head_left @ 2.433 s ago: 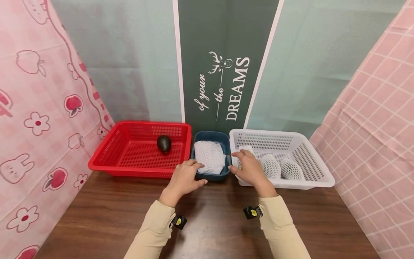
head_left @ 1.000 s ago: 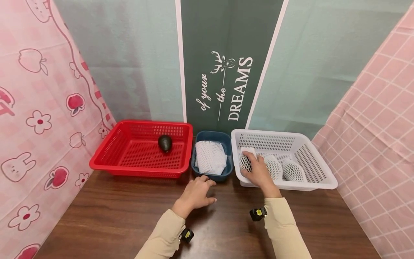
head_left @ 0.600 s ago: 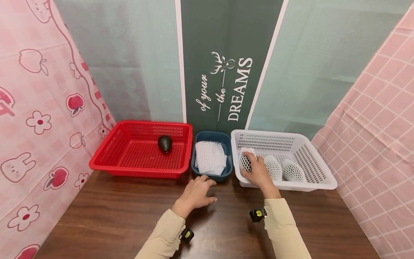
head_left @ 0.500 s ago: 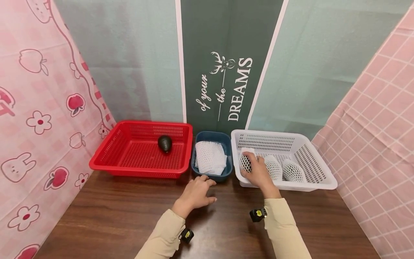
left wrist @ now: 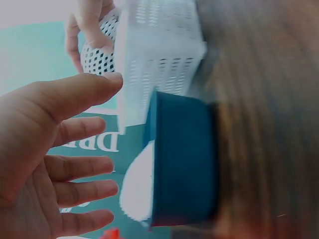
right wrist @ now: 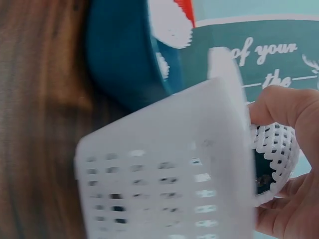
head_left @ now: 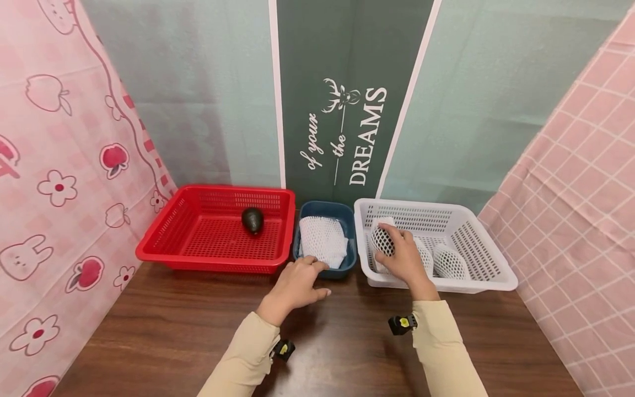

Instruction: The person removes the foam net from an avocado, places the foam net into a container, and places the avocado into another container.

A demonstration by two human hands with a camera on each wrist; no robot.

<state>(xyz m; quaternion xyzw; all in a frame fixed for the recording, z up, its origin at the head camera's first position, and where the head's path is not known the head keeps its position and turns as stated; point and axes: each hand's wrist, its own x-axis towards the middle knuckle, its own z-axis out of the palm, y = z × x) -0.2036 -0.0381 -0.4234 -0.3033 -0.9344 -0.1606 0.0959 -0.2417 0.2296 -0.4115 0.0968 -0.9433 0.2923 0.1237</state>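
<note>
My right hand [head_left: 408, 262] grips an avocado in a white foam net [head_left: 382, 242] at the left end of the white basket [head_left: 367, 278]. The right wrist view shows the dark avocado [right wrist: 261, 172] through the net's opening, thumb and fingers around it. Two more netted fruits [head_left: 450, 262] lie in that basket, one partly behind my hand. My left hand [head_left: 296, 284], fingers extended and holding nothing, hovers at the near edge of the blue bin [head_left: 327, 206]. Flattened white foam nets [head_left: 322, 241] fill much of the bin. A bare dark avocado [head_left: 253, 220] lies in the red basket [head_left: 213, 264].
The red basket, blue bin and white basket stand in a row across the back of the brown wooden table [head_left: 342, 353]. A green curtain [head_left: 327, 44] hangs right behind them. Pink cloths [head_left: 64, 143] close off both sides.
My right hand reached into the white basket, took hold of the netted avocado and has now raised it slightly. My left hand drew back from the nets, then moved forward a little.
</note>
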